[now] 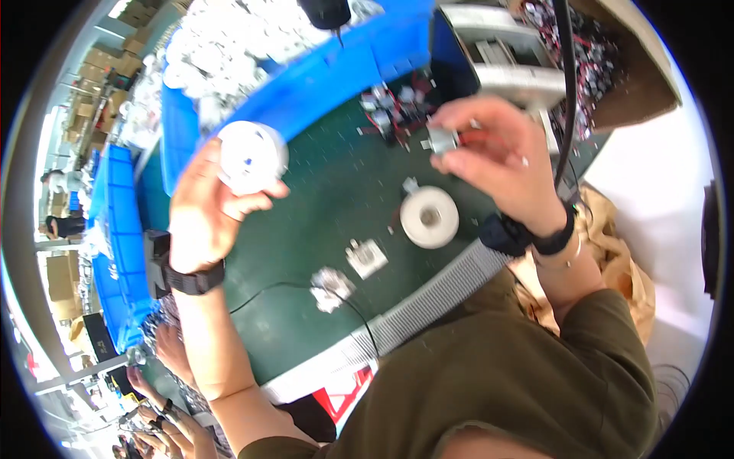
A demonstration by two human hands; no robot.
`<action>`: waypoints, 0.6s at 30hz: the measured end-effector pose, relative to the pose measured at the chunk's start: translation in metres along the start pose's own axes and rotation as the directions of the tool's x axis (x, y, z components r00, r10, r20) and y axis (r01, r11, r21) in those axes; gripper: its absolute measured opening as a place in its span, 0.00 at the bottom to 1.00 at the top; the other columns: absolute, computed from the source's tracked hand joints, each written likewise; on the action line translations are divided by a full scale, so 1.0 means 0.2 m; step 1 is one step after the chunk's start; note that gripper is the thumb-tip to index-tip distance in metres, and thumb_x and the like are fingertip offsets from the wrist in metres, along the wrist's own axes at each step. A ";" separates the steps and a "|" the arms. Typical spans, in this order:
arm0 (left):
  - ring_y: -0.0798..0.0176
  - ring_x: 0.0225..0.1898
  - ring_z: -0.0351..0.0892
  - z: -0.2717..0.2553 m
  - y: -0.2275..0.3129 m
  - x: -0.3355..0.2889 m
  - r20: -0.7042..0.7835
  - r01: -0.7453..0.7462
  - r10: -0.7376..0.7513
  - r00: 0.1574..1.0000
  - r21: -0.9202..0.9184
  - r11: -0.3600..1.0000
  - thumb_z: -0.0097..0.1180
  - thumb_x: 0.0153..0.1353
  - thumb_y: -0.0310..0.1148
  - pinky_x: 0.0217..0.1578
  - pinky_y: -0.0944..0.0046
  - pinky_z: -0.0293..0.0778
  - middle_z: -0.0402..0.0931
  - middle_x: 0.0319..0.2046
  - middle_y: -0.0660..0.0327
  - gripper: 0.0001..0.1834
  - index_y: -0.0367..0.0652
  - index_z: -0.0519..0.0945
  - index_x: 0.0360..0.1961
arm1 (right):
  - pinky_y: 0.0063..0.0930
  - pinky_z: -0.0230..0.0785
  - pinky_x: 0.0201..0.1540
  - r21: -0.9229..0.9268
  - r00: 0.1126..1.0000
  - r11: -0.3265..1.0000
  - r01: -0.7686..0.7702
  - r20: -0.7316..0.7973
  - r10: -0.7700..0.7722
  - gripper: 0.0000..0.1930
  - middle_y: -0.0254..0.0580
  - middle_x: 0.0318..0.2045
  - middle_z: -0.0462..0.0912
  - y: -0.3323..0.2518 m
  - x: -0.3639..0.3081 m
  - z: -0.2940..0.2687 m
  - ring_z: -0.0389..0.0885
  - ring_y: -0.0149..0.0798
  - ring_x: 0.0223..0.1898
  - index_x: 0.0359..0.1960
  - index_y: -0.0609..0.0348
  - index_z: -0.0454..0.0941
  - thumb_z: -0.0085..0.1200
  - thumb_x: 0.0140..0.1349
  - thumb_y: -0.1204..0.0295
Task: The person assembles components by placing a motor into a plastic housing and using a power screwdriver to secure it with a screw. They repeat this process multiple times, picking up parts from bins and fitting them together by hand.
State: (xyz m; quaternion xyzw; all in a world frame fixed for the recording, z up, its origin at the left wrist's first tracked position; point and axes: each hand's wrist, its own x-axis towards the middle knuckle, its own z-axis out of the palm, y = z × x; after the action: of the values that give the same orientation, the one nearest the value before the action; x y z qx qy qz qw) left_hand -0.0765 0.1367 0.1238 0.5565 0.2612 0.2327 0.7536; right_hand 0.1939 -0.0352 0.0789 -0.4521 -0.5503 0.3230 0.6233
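Observation:
My left hand (pixel 200 218) holds up a white round plastic housing (pixel 254 157) by its edge, over the left of the green table (pixel 306 222). Between the thumb and fingers of my right hand (pixel 511 157) is a small silver motor (pixel 443 141), with red wires trailing into the palm. Below that hand lies a white ring-shaped roll (pixel 414 229) with a hole at its middle. A small white square part (pixel 368 260) and a crumpled, shiny clump (pixel 331 289) lie nearer my body. Several small motors with red and black wires (pixel 391 113) are heaped beyond.
Along the far side, a blue bin (pixel 321 88) is heaped with white parts (pixel 229 53). A black tool (pixel 325 11) hangs above it. At the right are a grey metal box (pixel 527 84), a black cable (pixel 569 92) and a carton (pixel 646 84) of wired parts. Other people's hands (pixel 174 352) appear lower left.

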 end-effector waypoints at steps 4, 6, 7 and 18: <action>0.57 0.27 0.82 0.43 -0.30 -0.13 -0.070 0.124 -0.118 0.991 0.094 0.988 0.37 0.69 0.44 0.22 0.70 0.77 0.78 0.36 0.52 0.25 0.32 0.68 0.53 | 0.23 0.74 0.43 -0.036 0.996 0.997 -0.062 0.066 0.064 0.15 0.42 0.41 0.78 -0.06 -0.03 0.02 0.77 0.32 0.44 0.46 0.66 0.71 0.55 0.56 0.83; 0.61 0.25 0.81 0.54 -0.39 -0.09 -0.052 0.075 -0.063 0.997 0.274 0.959 0.37 0.69 0.43 0.22 0.72 0.74 0.79 0.32 0.56 0.23 0.33 0.70 0.51 | 0.23 0.72 0.47 -0.079 0.999 0.997 0.013 0.049 -0.009 0.16 0.41 0.41 0.78 -0.04 -0.06 0.02 0.77 0.31 0.44 0.46 0.66 0.71 0.56 0.55 0.83; 0.66 0.23 0.80 0.59 -0.43 -0.08 -0.096 0.076 -0.043 0.994 0.371 0.925 0.38 0.69 0.41 0.22 0.72 0.72 0.79 0.29 0.58 0.21 0.34 0.73 0.49 | 0.24 0.71 0.49 0.015 0.998 0.999 -0.049 0.041 0.048 0.16 0.40 0.41 0.78 -0.02 -0.09 0.02 0.77 0.30 0.43 0.45 0.66 0.72 0.58 0.54 0.82; 0.44 0.48 0.72 0.63 -0.66 -0.07 0.221 -0.433 0.504 0.835 0.829 0.353 0.66 0.45 0.34 0.46 0.54 0.70 0.69 0.49 0.47 0.37 0.33 0.66 0.56 | 0.23 0.70 0.49 -0.222 0.960 0.967 -0.127 0.217 0.176 0.14 0.37 0.43 0.74 0.02 -0.23 -0.06 0.77 0.30 0.42 0.43 0.64 0.74 0.56 0.54 0.84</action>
State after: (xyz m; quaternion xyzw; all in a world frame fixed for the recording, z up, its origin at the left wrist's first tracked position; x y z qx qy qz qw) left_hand 0.0040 0.0015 0.0304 0.8942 0.1975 0.2978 0.2697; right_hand 0.1980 -0.0770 0.0574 -0.5139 -0.6140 0.3626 0.4769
